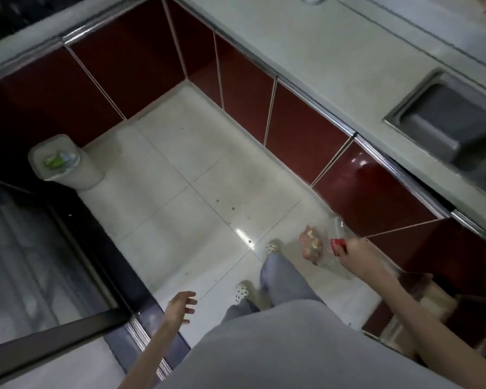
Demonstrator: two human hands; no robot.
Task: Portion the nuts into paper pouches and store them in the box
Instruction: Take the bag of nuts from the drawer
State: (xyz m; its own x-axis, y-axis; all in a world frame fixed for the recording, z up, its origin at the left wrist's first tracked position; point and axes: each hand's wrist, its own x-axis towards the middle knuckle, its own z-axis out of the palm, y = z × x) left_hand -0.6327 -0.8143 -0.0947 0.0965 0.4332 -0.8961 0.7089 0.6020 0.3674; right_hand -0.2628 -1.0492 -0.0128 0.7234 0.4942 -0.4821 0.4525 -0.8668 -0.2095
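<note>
My right hand [355, 255] grips the red-edged top of a clear plastic bag [330, 248], which hangs above the floor beside the red cabinets. A clump of pale and pinkish nuts [310, 245] sits in the bag. My left hand [180, 306] hangs low on the left with its fingers spread and holds nothing. No paper pouches or box can be made out.
White tiled floor [180, 178] lies ahead. Red cabinet doors [300, 130] run under a grey counter [320, 51] with a steel sink [446, 122]. A white bin [65, 161] with rubbish stands at left. A dark door threshold [96, 248] edges the floor.
</note>
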